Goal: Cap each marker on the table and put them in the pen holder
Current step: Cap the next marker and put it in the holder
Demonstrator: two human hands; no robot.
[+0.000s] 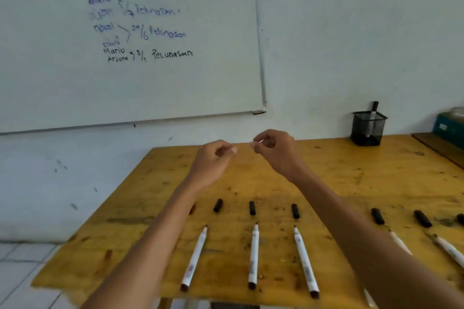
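Observation:
Three uncapped white markers lie side by side near the front of the yellow wooden table (334, 173): left marker (194, 258), middle marker (253, 256), right marker (306, 261). A black cap lies just beyond each tip: left cap (218, 205), middle cap (252, 208), right cap (295, 211). More markers (449, 248) and caps (422, 218) lie at the right edge, partly behind my right forearm. The black mesh pen holder (367, 128) stands at the back right with one capped marker (374, 108) in it. My left hand (216, 155) and my right hand (273, 148) hover close together above the table's middle, fingers curled, with nothing visible in them.
A whiteboard (175, 83) with writing hangs on the wall behind the table. A teal box (449, 128) and a dark board (439, 148) sit at the far right. The table's left edge drops off to a tiled floor (20, 271).

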